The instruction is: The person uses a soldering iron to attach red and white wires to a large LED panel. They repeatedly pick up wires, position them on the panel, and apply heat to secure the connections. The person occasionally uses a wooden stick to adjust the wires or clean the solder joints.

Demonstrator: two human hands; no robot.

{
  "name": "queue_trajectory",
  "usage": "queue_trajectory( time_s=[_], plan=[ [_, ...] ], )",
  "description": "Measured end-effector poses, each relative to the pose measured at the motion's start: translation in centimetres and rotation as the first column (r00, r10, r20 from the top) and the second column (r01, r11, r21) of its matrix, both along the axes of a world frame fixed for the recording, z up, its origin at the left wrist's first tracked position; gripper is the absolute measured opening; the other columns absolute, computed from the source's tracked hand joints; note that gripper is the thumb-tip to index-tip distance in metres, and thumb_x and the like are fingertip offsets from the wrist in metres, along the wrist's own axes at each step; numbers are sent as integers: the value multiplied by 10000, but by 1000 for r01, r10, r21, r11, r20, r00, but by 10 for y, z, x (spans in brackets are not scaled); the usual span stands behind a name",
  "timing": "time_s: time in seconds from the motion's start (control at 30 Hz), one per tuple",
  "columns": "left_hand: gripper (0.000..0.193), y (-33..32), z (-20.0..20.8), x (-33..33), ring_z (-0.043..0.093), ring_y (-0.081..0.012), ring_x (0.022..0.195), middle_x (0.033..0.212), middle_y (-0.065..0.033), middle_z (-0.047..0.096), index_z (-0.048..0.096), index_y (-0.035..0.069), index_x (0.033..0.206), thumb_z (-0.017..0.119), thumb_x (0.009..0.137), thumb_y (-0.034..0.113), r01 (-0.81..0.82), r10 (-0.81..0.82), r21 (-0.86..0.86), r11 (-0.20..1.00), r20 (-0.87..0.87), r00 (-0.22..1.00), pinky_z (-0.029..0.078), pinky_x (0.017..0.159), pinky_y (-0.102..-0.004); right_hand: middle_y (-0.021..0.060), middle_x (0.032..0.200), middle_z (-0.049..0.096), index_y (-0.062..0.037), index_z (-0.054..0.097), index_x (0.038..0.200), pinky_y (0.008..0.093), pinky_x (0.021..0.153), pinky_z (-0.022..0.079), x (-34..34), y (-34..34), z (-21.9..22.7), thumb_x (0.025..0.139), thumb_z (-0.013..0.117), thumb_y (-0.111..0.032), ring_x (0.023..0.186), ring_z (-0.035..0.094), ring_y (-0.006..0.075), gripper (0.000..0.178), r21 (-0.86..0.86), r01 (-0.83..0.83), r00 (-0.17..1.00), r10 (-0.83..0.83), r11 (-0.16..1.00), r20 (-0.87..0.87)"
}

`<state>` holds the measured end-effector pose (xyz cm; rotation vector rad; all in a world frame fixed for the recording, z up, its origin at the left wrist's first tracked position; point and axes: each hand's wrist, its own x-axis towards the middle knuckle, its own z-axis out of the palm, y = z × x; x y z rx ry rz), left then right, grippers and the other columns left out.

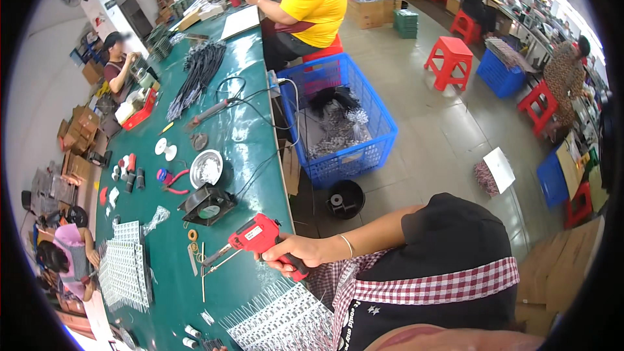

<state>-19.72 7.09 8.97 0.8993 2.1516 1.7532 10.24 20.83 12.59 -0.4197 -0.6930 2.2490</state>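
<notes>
My right hand (pixel 296 251) is wrapped round the black handle of a red soldering gun (pixel 255 233). The gun's metal tip points left, above the green tabletop (pixel 250 130). Below the gun, near my checked apron, lies a panel of small white boards (pixel 286 322) with many thin wires standing out along its edge. Of my left hand (pixel 220 348) only a sliver of skin shows at the lower edge, beside small dark parts; its fingers are hidden. Close to the tip are a thin brown stick (pixel 203 286) and a tan ring (pixel 192 235).
Further along stand a small black fan (pixel 207 204), a metal bowl (pixel 206 169) of white bits, red-handled pliers (pixel 174 182), a soldering iron (pixel 209 112) and a bundle of dark cables (pixel 198 75). A blue crate (pixel 344 162) stands beside the table. Several people work around.
</notes>
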Motion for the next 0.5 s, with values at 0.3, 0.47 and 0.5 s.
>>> queue_trajectory(
  time_s=[0.3,0.47,0.5],
  plan=[
    [417,-14,20,16,573,-251,889,1003,-169,612,480,-51,1173,529,951,299,265,-248,-124,956,133,960,469,811,-379,37,649,531,-17,535,1067,272,464,404,4,-3,-1,861,647,-221,452,455,97,309,2,37,999,-37,999,24],
    [499,-46,26,6,588,-243,899,1036,-172,623,444,-53,1274,541,969,330,416,-370,-216,884,222,902,480,804,-369,32,666,546,-11,530,1063,252,451,439,-17,-14,24,859,670,-223,503,527,103,325,119,-65,978,39,991,203],
    [516,-51,27,10,591,-242,901,1043,-173,625,437,-53,1295,543,973,336,442,-393,-241,864,226,892,482,802,-368,31,669,549,-9,528,1065,246,449,447,-25,-17,27,858,676,-223,516,543,104,331,169,-113,958,62,979,280]
  ],
)
